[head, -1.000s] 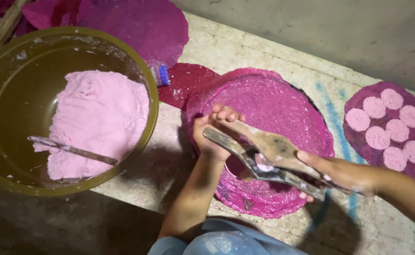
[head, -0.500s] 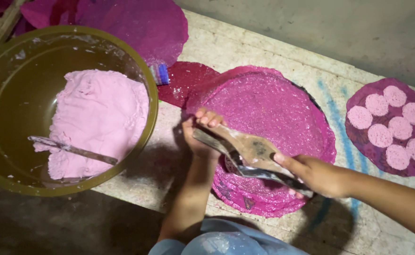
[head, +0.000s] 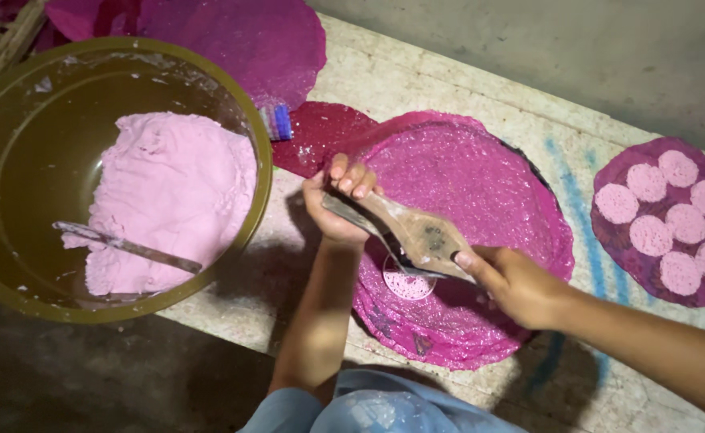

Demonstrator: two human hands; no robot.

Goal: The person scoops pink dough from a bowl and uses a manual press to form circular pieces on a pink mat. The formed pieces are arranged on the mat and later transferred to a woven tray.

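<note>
- A flat wooden paddle (head: 413,231), smeared with pink paste, is held at both ends. The left hand (head: 338,200) curls its fingers (head: 351,178) over the far end. The right hand (head: 521,285) grips the near end, its thumb lying along the wood.
- Under the paddle, between the two sets of fingers, a metal ring mould (head: 407,277) sits on the magenta round sheet (head: 481,184). It is filled with a small disc of pink paste (head: 405,285).
- The sheet is the top of a stack of similar rounds (head: 417,341) on the pale worktop (head: 441,84).
- Past the right hand, well apart, another round sheet (head: 609,236) carries seven finished pink discs (head: 661,216).
- Beyond the left hand's knuckles stands a large olive bowl (head: 260,200). It holds a mound of pink dough (head: 172,192), and a metal spatula (head: 128,247) lies in it.
- Behind the left fingers lie a dark red sheet (head: 320,132) and a small blue object (head: 279,122), too small to identify. More magenta sheets (head: 248,40) lie farther off.
- Risks, as I judge them:
  - Uneven pressure from either hand could tilt the paddle and leave the disc thicker on one side.
  - Dragging the ring could smear the wet paste or shift the loose top sheet.
  - Paste stuck to the wood could lift the disc away.
</note>
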